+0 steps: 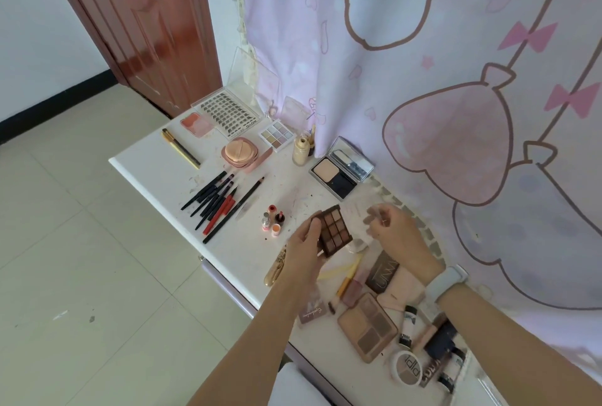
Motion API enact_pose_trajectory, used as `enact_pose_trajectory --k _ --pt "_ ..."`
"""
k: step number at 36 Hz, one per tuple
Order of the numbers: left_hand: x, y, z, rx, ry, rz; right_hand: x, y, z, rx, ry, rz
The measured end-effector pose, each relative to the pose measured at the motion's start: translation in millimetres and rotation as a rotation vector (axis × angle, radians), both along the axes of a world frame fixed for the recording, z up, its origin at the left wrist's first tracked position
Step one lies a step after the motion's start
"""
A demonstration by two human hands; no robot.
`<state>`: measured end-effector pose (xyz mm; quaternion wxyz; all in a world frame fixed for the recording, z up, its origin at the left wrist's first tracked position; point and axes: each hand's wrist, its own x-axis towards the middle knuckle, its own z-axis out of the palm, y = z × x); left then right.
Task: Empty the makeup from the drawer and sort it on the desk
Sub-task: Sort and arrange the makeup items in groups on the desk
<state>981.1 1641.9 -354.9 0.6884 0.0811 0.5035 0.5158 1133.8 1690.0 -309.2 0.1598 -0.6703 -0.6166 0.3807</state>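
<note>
Palette (335,230) pinched in left hand (304,247) grip; right hand (395,233) fingers loosely curled round clear lid (360,226).

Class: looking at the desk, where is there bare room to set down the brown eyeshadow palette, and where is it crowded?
Bare white desk lies between the gold pen and the fanned black pencils, and between the small lipsticks and the open powder compact. The near end around the tan contour palette is crowded.

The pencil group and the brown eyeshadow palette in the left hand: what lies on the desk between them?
In the head view, between the pencil group and the brown eyeshadow palette held by the left hand, a cluster of small bottles stands on the desk.
</note>
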Motion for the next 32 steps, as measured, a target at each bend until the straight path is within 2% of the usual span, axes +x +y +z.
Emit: enact_pose_trajectory --k 6,9,18,22,26,32 --pt "13 47 -8 -0.027 0.168 0.031 3 40 -2 0.059 -0.027 -0.048" --pt "18 62 -19 -0.086 0.285 -0.035 3 51 -10 0.071 -0.055 -0.042" --pt "35 62 -29 -0.102 0.494 -0.315 20 63 -41 0.052 -0.232 0.055" --pt "45 62 -29 -0.101 0.505 -0.388 31 63 -44 0.072 -0.349 0.105" --pt "53 68 -27 -0.126 0.464 -0.452 38 67 -41 0.116 -0.566 0.162" --pt "60 75 -30 -0.151 0.419 -0.441 35 74 -37 0.227 -0.809 0.253"
